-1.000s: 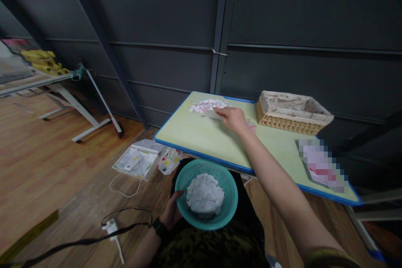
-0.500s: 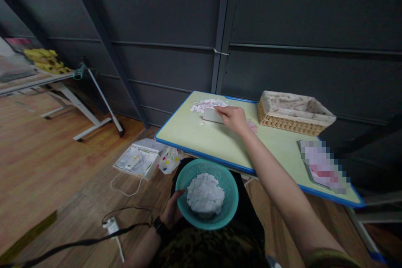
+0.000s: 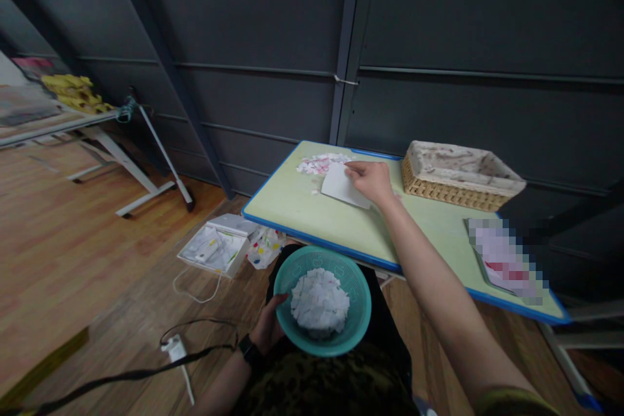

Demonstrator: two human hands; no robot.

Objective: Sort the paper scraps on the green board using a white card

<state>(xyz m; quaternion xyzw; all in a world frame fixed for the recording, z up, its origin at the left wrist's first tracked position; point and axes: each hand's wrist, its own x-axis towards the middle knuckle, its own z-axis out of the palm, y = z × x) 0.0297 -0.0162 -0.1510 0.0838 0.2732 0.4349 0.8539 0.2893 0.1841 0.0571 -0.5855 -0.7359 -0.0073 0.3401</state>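
Card (image 3: pixel 340 186), flat and white, is pinched by right hand (image 3: pixel 374 181) on smooth tabletop (image 3: pixel 299 203); round teal plastic bowl (image 3: pixel 361 304) of paper scraps (image 3: pixel 319 304) is gripped by left hand (image 3: pixel 269 331).

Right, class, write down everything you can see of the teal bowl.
The teal bowl is round, plastic-looking, with slots near its rim. It sits upright below the near edge of the table, before the person's lap, heaped with small white paper scraps. The left hand grips its left rim.
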